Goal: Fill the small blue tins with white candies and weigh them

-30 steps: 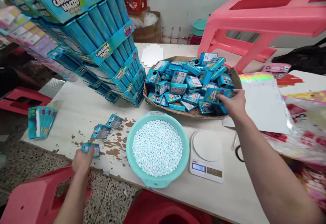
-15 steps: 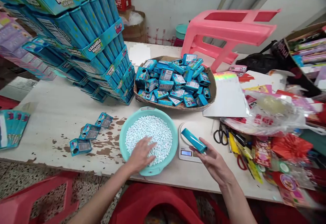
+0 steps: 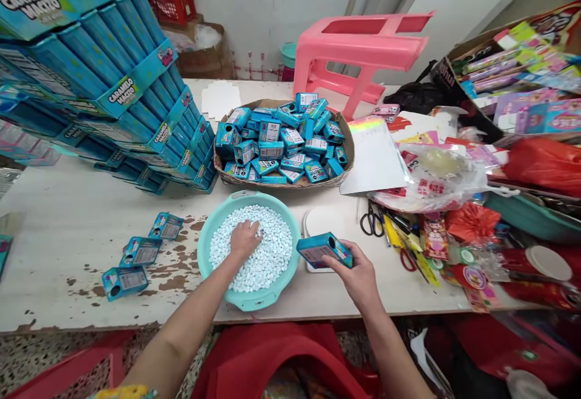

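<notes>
My left hand (image 3: pixel 246 239) is down in a turquoise plastic basin (image 3: pixel 209 217) of small pale candies (image 3: pixel 267 266). Its fingers are curled in among the candies, and the fingertips are partly hidden. To the right of the basin, my right hand (image 3: pixel 358 272) grips a small blue candy box (image 3: pixel 324 249) with a dark round hole near one end. That box is held over a white scale (image 3: pixel 318 220), covering most of it. Three similar blue boxes (image 3: pixel 140 251) lie in a slanting row on the table to the left.
Behind the basin is a cardboard tray (image 3: pixel 281 186) heaped with blue boxes. Tall stacked display cartons (image 3: pixel 122 90) stand at the left. A pink stool (image 3: pixel 358 54) lies at the back. Scissors (image 3: pixel 372 220), markers, bags and packaging crowd the right side of the white table (image 3: pixel 59 223).
My left hand's spread fingers have curled into the candies. My right hand has turned the box so that its printed broad side and hole show. The view has swung to the right.
</notes>
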Motion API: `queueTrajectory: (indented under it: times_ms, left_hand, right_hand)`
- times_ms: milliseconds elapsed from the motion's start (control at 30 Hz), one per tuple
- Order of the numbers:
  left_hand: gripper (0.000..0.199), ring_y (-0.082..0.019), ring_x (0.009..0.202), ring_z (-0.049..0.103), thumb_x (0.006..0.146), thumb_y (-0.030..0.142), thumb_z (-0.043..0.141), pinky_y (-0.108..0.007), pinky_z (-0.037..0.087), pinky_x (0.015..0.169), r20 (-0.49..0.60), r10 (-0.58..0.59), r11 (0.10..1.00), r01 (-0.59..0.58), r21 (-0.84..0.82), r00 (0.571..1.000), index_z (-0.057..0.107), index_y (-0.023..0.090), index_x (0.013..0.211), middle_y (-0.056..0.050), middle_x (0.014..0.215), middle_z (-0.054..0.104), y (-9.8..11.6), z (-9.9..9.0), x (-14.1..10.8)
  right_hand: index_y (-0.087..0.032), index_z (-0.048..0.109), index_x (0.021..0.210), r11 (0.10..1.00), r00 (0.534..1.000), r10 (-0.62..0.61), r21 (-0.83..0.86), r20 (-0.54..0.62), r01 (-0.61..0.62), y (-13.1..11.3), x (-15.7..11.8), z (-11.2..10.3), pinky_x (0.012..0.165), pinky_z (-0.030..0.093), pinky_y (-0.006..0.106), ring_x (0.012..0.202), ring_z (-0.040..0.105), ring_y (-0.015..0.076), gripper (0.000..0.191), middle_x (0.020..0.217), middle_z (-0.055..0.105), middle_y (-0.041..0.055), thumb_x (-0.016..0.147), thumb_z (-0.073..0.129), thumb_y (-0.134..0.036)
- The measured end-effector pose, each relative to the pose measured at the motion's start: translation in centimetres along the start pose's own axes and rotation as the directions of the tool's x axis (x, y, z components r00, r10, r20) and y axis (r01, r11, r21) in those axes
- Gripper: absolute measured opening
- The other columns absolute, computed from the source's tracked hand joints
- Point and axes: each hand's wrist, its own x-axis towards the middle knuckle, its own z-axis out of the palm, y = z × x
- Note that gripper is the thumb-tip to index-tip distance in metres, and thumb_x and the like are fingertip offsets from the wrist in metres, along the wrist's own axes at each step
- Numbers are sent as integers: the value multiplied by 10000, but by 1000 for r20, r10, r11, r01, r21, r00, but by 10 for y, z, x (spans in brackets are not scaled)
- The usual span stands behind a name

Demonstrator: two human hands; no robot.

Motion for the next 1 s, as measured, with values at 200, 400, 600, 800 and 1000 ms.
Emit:
queueTrajectory:
  times_ms: [200,400,600,800,1000]
  left_hand:
    - [322,-227,735,617,766,466,527,-331,468,664,13,-206,892,193,-408,978,618,165,836,-71,755,627,9,-8,-23]
    - [431,-124,502,549,773,556,500,-258,444,477,91,-197,583,191,-790,976,542,175,969,-20,721,589,47,-55,-41]
    - [279,-168,637,633,689,395,671,-285,492,596,93,-154,26,99,-995,984,559,165,800,-28,764,628,81,-87,-52]
    - [402,-178,637,648,676,388,697,-279,494,574,77,-219,32,86,-996,973,536,181,981,-16,763,648,76,-87,-46]
    - [321,-132,575,604,674,398,703,-234,456,512,76,-239,56,91,-994,968,512,153,759,-8,726,611,78,-86,-38]
  right_hand:
    - [-204,594,997,997,992,-73,-19,101,75,-9,-15,45,753,498,359,828,625,234,405,913,676,51,693,712,-445]
    - [-219,573,980,920,933,-309,-191,186,342,-8,-23,80,799,466,379,910,587,251,357,965,639,52,696,735,-364]
    - [-235,592,970,847,878,-404,-258,255,464,-13,-29,114,790,457,388,913,569,263,339,943,645,43,686,760,-313]
    - [-233,600,962,846,883,-407,-267,235,461,-21,-30,122,802,453,396,912,567,266,330,939,648,45,680,763,-290]
    - [-234,611,943,865,897,-389,-253,209,434,-28,-27,121,809,448,393,912,579,263,331,930,659,40,663,773,-305]
